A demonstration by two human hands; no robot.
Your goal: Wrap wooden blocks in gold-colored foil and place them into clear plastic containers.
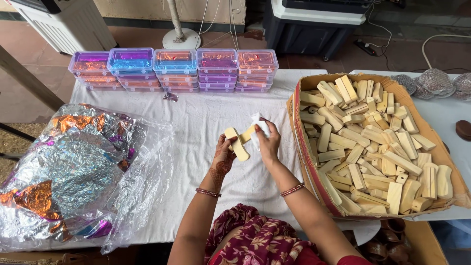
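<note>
A pale wooden block (239, 144) is gripped in the left hand (223, 156), lifted clear of the desk (196, 122) and tilted so that one long face is turned upward. A second block (247, 133) lies crosswise against it, and a white cloth (259, 128) is pinched in the right hand (267, 143) and pressed on that end, seemingly so that the wood can be wiped; whether the second block is also clasped by the right hand cannot be told. Both hands are closed on what they carry, above the white sheet at the middle of the desk.

Just to the right, within easy reach, a cardboard box (314, 189) is heaped with similar blocks (373, 147), its near wall bowed outward beside the right forearm. To the left a clear bag (73, 172) of silver, orange and purple foil is spread, loose and crumpled. Along the far edge a row of lidded plastic boxes (174, 68) is stacked, with coloured foil seen through the lids, well apart from the hands. A small foil scrap (170, 96) lies before them. Foil-wrapped pieces (431, 81) and a brown disc (463, 129) are set on a further surface at the right. Nothing lies between the hands and the cardboard box; the bag crowds the left side of the sheet.
</note>
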